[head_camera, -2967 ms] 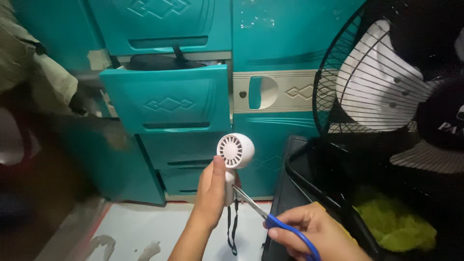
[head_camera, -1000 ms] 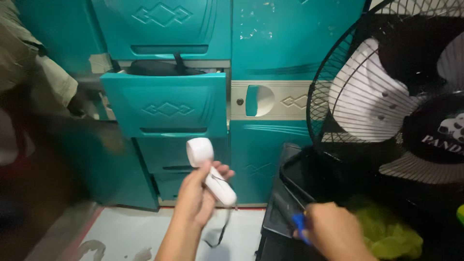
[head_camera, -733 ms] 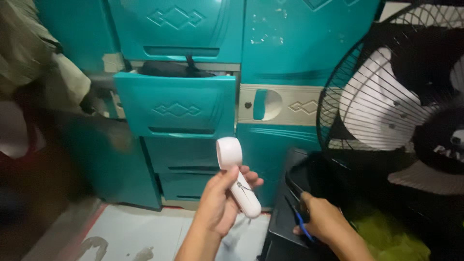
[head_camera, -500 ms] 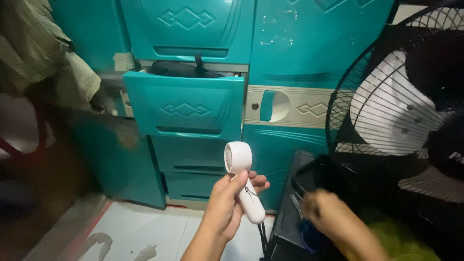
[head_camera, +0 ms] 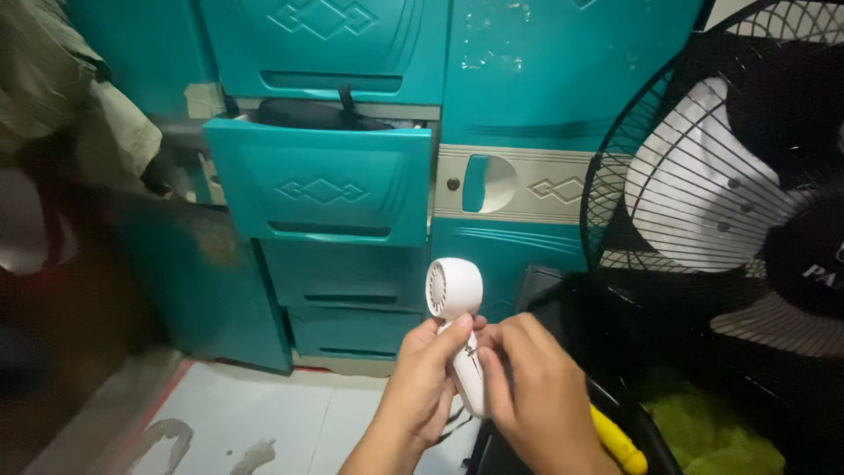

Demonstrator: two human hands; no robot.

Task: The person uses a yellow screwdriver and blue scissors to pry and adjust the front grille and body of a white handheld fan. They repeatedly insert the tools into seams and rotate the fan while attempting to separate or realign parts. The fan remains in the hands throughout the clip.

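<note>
A small white handheld fan (head_camera: 455, 303) stands upright low in the middle of the head view, its round head at the top. My left hand (head_camera: 420, 387) grips its handle from the left. My right hand (head_camera: 532, 400) comes in from the right and its fingertips touch the handle just below the head. A thin dark strap hangs under the handle, mostly hidden by my hands.
A teal plastic drawer cabinet (head_camera: 352, 185) fills the background, one drawer pulled out with a dark item inside. A black-caged standing fan (head_camera: 730, 185) stands at right. Below it a black bin (head_camera: 607, 334) holds a green cloth (head_camera: 703, 431) and a yellow handle (head_camera: 615, 440). Clothes hang at left.
My right hand has left the black bin and now touches the fan's handle; the blue-handled tool it held earlier is gone from it. My left hand turned the fan upright.
</note>
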